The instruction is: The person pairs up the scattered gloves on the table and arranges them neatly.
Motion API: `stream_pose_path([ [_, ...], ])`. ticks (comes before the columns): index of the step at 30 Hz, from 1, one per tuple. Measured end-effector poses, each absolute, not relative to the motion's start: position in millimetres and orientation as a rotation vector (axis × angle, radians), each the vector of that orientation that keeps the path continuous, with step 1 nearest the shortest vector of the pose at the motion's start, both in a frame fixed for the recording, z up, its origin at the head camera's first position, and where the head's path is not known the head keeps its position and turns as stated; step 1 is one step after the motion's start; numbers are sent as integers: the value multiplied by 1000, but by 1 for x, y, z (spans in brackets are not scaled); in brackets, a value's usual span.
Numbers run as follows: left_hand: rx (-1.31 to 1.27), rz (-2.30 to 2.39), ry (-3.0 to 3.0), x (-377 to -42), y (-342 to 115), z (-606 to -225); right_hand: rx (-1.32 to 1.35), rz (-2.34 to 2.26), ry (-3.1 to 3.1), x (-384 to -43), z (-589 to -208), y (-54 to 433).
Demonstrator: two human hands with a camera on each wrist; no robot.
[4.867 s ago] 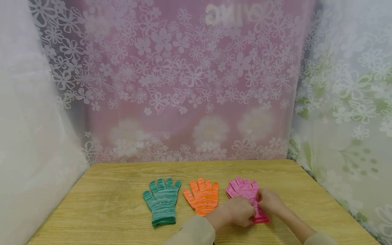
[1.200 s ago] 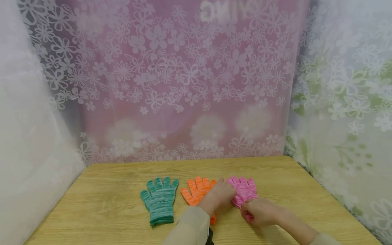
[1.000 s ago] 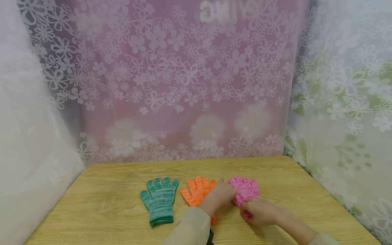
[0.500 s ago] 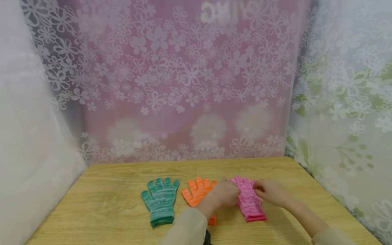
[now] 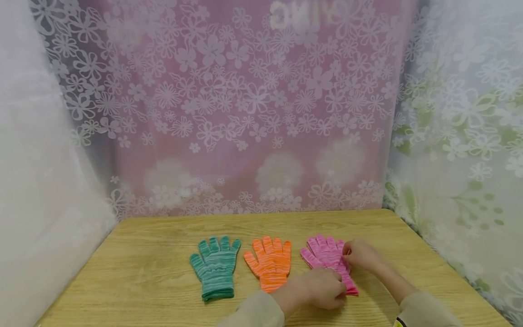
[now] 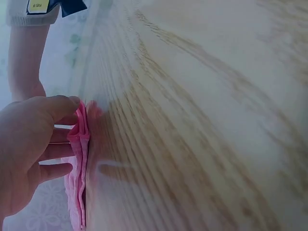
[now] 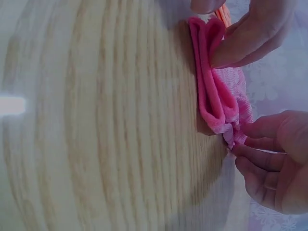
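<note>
Pink knit gloves (image 5: 325,250) lie flat at the right of the row, fingers pointing away, their cuffs (image 7: 211,101) gaping in layers. Over the lower part and cuff lies my left hand (image 5: 325,289). In the left wrist view the left hand's fairly straight, spread fingers (image 6: 57,172) touch the fabric, with the thumb near the cuff edge. At the right side edge my right hand (image 5: 361,255) pinches the fabric between thumb and fingertips, as the right wrist view shows. An orange knit glove (image 5: 269,261) lies left of the pink gloves, its lower end partly behind my left forearm.
A green knit glove (image 5: 216,268) is at the left end of the row. All lie on a wooden table (image 5: 135,272). A pink flowered curtain (image 5: 245,113) hangs behind the table, with pale curtains (image 5: 457,136) at both sides.
My left hand has moved from the pink gloves' left side down to the cuff, uncovering their thumb and more orange glove. The right hand went from the cuff up to the right edge.
</note>
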State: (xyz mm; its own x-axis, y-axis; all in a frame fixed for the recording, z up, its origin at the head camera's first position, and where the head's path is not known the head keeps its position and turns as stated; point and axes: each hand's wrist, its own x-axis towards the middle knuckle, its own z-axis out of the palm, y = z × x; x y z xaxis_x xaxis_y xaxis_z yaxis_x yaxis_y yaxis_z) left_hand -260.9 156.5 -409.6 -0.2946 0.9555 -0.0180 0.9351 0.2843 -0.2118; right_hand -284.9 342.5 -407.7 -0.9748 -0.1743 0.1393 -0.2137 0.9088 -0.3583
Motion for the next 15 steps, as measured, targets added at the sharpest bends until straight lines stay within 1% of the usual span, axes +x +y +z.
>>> stream_pose_path([
  [4,-1784,247,-2408,-261,155,-412,208,646,-2954,-283,-411,339],
  [9,-1798,230,-2375,-261,154,-413,180,664,-2945,-278,-410,334],
  [15,-1813,272,-2380,-261,155,-412,161,473,-3018,-268,-406,326],
])
